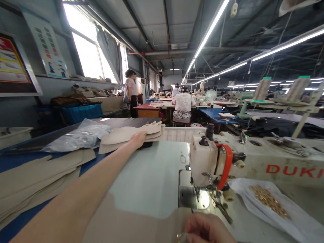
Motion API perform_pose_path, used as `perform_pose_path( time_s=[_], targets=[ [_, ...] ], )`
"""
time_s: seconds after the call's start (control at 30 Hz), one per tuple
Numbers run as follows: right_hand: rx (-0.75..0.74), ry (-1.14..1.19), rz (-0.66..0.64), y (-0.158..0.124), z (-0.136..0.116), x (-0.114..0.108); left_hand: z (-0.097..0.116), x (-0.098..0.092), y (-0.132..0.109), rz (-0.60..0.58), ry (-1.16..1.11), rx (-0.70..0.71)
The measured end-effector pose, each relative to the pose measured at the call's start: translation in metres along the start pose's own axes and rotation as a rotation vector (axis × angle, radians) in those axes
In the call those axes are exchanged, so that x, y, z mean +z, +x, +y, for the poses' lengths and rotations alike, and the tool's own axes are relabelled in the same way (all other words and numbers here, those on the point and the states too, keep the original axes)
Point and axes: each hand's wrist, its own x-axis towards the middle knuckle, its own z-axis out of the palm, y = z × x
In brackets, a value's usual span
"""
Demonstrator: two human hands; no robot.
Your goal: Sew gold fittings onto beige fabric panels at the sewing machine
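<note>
I rest the left hand (138, 139) on the far stack (118, 135); I cannot tell whether it pinches a sheet. The right hand (209, 228) curls at the near panel (136, 224), beside a gold fitting (179, 237); I cannot confirm its pinch. For good handling, I should keep the panel flat and the stack's edges aligned.

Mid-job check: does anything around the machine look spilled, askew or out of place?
Nothing stands out as spilled: the gold-coloured pieces lie heaped on white plastic by the sewing machine. Only mildly untidy is the beige stack at the left hand, its edges uneven.
</note>
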Motion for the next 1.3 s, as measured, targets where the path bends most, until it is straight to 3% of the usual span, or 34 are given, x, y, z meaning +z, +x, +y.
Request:
perform_pose_path(
  time_s=[0.17, 0.3, 0.4, 0.5, 0.57, 0.63, 0.77, 0.9, 1.3],
  targets=[
    [0.019, 0.040, 0.019, -0.001, -0.010, 0.004, 0.021, -0.010, -0.028, 0.098, -0.039, 0.000],
    [-0.027, 0.081, 0.053, -0.008, -0.030, 0.007, 0.063, -0.030, -0.078, 0.076, -0.119, 0.111],
    [-0.058, 0.098, 0.080, -0.012, -0.039, 0.005, 0.103, -0.045, -0.139, -0.063, -0.233, 0.264],
    [-0.084, 0.128, 0.104, -0.015, -0.040, 0.003, 0.133, -0.054, -0.206, -0.395, -0.579, 0.350],
    [-0.096, 0.145, 0.120, -0.016, -0.040, 0.003, 0.143, -0.056, -0.238, -0.502, -0.700, 0.335],
    [-0.106, 0.151, 0.136, -0.017, -0.041, 0.005, 0.146, -0.055, -0.255, -0.523, -0.761, 0.256],
    [-0.133, 0.156, 0.166, -0.019, -0.042, 0.010, 0.144, -0.049, -0.259, -0.483, -0.820, 0.086],
    [-0.146, 0.182, 0.212, -0.019, -0.040, 0.010, 0.144, -0.046, -0.254, -0.493, -0.802, 0.031],
    [-0.171, 0.188, 0.273, -0.015, -0.037, 0.005, 0.146, -0.038, -0.247, -0.363, -0.734, 0.275]
  ],
)
